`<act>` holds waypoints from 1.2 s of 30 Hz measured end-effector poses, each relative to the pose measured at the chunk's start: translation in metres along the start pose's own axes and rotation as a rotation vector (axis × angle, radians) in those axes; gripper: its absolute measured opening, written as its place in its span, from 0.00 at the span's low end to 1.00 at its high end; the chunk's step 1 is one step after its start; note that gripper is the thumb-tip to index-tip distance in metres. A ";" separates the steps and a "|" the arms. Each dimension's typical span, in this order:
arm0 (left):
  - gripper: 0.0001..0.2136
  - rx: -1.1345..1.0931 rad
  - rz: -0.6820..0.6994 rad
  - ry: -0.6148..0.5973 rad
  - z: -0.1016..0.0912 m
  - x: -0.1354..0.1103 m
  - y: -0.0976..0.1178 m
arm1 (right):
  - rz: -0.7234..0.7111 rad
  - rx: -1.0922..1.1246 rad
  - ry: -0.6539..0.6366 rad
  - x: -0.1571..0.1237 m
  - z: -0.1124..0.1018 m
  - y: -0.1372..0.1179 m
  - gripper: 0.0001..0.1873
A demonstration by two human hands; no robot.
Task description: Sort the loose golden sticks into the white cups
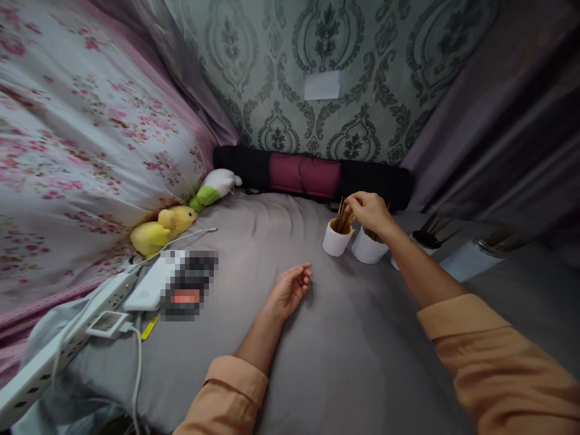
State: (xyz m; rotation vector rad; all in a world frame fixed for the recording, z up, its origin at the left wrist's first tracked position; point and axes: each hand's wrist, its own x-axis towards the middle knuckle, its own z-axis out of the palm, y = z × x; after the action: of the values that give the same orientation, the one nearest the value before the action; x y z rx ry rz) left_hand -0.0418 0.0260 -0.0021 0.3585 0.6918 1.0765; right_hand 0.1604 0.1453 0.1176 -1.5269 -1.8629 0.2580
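My right hand is above the leftmost white cup, fingertips pinched at the thin brown sticks that stand in it; how many it grips is hidden. A second white cup, partly covered by my right wrist, stands close beside the first. Low over the grey sheet, my left hand is loosely curled and holds nothing visible. Farther right, partly behind my right forearm, a container with a dark mouth holds more sticks. Beyond it is a pale container, blurred, also with sticks.
A long black and maroon bag lies against the patterned wall. Along the left edge are a yellow plush toy, a white and green plush toy, a white power bank, a power strip and cables. The grey sheet is wrinkled.
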 end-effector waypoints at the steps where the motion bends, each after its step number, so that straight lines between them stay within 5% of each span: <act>1: 0.09 0.001 0.000 0.002 0.000 0.000 0.000 | 0.006 -0.005 0.003 0.000 0.000 0.000 0.12; 20: 0.09 -0.010 0.007 0.002 0.000 0.000 -0.001 | 0.045 0.019 0.108 0.003 -0.001 0.005 0.11; 36: 0.10 -0.010 0.010 -0.010 -0.002 0.000 -0.001 | -0.017 0.119 -0.035 0.002 0.013 0.005 0.11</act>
State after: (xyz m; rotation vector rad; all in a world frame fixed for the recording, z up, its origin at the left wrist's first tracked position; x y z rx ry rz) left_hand -0.0418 0.0255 -0.0042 0.3583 0.6763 1.0867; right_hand 0.1556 0.1519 0.1057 -1.4333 -1.8527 0.3830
